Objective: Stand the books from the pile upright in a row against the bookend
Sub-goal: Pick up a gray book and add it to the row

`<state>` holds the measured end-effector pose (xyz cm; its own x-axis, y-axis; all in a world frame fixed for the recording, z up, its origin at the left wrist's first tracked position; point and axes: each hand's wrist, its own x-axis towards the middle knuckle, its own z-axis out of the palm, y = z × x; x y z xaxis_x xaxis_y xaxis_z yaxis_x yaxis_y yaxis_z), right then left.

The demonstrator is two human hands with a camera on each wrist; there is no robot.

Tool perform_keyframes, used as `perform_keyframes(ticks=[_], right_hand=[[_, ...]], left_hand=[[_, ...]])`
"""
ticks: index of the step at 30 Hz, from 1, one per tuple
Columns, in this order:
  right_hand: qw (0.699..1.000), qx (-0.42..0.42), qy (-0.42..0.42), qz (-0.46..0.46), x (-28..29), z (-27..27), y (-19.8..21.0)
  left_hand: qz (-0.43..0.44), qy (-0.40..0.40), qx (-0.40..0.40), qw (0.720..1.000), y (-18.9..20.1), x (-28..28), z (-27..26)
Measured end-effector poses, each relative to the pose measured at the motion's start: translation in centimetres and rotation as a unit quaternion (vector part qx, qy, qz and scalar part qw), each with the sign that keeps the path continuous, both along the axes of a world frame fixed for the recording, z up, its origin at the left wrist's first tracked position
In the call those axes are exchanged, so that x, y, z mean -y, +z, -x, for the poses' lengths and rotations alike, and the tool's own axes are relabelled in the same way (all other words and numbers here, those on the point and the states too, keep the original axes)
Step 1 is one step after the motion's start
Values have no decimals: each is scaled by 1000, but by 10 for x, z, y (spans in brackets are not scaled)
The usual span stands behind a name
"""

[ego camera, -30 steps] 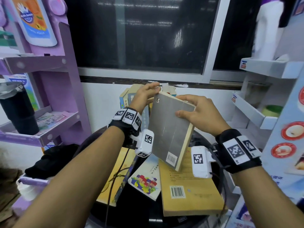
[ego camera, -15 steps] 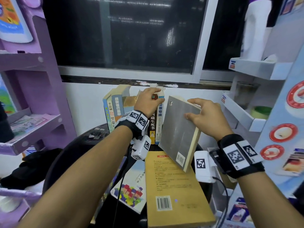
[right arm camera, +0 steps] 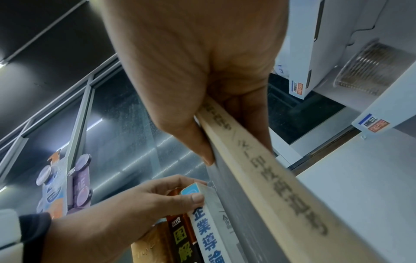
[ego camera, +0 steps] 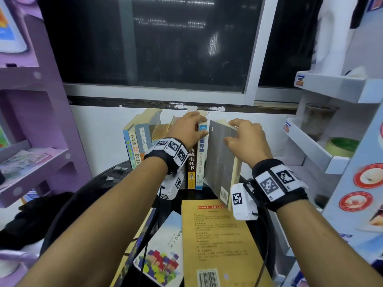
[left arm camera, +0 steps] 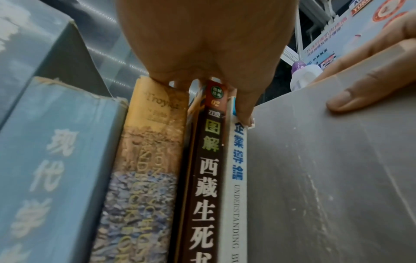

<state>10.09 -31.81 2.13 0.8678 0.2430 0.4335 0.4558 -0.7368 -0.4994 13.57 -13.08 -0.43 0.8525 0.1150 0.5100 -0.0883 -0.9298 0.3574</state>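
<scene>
Right hand (ego camera: 245,139) pinching the grey book (ego camera: 220,162) by its top edge, left hand (ego camera: 187,129) curled over the row of upright books (ego camera: 165,150) to steady it: lower the tilted grey book flush beside that row's white spine, then release.

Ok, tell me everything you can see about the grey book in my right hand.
The grey book is a paperback with a plain, scuffed grey cover, a barcode near its lower corner and yellowed page edges. The right hand grips its top edge. It stands nearly upright, leaning slightly, at the row's right end beside the white-spined book.
</scene>
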Motion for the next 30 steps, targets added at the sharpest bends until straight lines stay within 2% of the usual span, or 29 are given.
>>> perform_keyframes(ticks=[7,12,25,30], right_hand=[[999,13,-28,-9,-9,-17,7],[999,3,-24,-42,-29,-27,-5],[999,-5,20,-39,-63,-58,-40],[995,-26,94,-28,-57,-61,-43]], left_hand=[[-9,-32,-17,999,2,-12,3],[-20,-65,-43,997,6,-15,6],[-57,-62,-18,996,-2,-29,4],[-57,-66,-27,996,-1,-32,0]])
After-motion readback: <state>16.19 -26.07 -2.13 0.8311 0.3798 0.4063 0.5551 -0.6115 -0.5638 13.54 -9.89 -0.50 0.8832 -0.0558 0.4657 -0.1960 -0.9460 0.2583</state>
